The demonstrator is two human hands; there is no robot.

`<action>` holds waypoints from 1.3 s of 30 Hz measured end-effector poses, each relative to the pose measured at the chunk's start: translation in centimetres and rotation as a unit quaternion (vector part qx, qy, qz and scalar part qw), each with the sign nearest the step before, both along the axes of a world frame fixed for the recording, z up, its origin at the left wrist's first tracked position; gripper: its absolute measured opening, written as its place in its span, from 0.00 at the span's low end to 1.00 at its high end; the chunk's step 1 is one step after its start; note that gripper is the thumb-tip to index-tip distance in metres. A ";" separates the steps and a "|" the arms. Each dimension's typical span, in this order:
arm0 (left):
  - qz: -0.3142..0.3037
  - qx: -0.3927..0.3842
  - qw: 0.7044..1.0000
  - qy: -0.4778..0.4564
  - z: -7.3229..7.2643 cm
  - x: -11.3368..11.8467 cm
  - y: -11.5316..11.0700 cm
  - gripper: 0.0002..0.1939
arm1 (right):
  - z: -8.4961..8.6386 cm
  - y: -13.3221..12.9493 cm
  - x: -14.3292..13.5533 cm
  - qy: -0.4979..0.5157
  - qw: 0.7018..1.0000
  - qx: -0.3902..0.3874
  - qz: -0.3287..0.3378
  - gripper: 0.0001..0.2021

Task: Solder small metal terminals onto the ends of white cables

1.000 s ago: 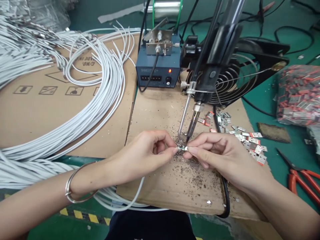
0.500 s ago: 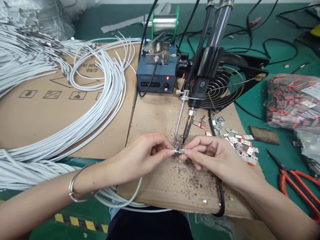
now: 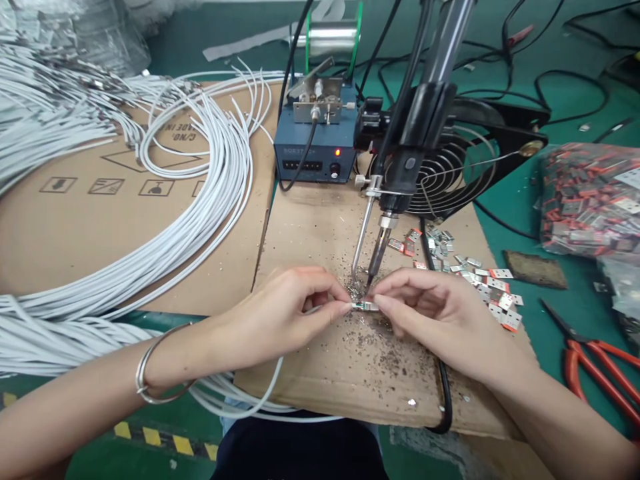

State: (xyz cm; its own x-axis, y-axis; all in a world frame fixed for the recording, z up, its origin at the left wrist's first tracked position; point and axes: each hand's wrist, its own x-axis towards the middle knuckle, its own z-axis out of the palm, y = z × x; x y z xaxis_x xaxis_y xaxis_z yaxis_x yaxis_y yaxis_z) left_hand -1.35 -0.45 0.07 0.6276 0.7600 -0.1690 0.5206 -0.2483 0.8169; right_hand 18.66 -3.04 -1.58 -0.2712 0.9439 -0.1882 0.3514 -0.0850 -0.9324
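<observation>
My left hand (image 3: 295, 307) pinches the end of a white cable (image 3: 279, 373), which loops out below the wrist. Thumb and fingers of my right hand (image 3: 435, 317) are closed on the outer end of a small metal USB connector (image 3: 369, 307). Cable end and connector meet between my fingertips, with a bit of green showing at the join. Right above them is the tip of a fixed soldering iron (image 3: 380, 250), with a thin solder feed tube (image 3: 363, 233) beside it. Whether the tip touches the connector I cannot tell.
A blue solder feeder (image 3: 313, 147) stands behind, near a solder spool (image 3: 333, 40) and a black fan (image 3: 440, 173). Bundled white cables (image 3: 200, 220) lie left. Loose USB connectors (image 3: 493, 290), a bag of connectors (image 3: 590, 200) and red-handled pliers (image 3: 595, 363) lie right.
My right hand has shifted slightly right, and more of the connector and its green part shows between my fingertips. The left hand keeps its pinch. The view has moved a little.
</observation>
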 end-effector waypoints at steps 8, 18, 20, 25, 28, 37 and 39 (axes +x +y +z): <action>-0.030 -0.036 0.999 -0.001 0.2 0.0 -0.4 0.10 | -0.3 -1.2 0.7 -0.162 0.927 0.311 0.130 0.10; -0.053 -0.056 0.997 -0.006 0.5 -0.1 -0.5 0.11 | -0.3 -1.8 1.1 -0.231 0.894 0.336 0.185 0.10; -0.049 -0.075 0.996 -0.010 0.4 -0.2 -0.6 0.12 | -0.4 -1.8 1.0 -0.227 0.879 0.381 0.176 0.09; -0.035 -0.127 0.990 -0.044 0.2 -0.2 -1.0 0.12 | -0.4 -1.8 0.6 -0.215 0.850 0.452 0.165 0.07; -0.028 -0.140 0.988 -0.059 0.2 -0.1 -1.0 0.11 | -0.3 -1.9 0.3 -0.208 0.848 0.461 0.156 0.06; 0.001 -0.123 0.990 -0.067 0.3 -0.1 -0.8 0.10 | -0.5 -1.5 0.8 -0.153 0.892 0.409 0.116 0.06; -0.004 -0.120 0.990 -0.068 0.3 -0.2 -0.8 0.10 | -0.4 -1.5 1.0 -0.161 0.889 0.414 0.112 0.06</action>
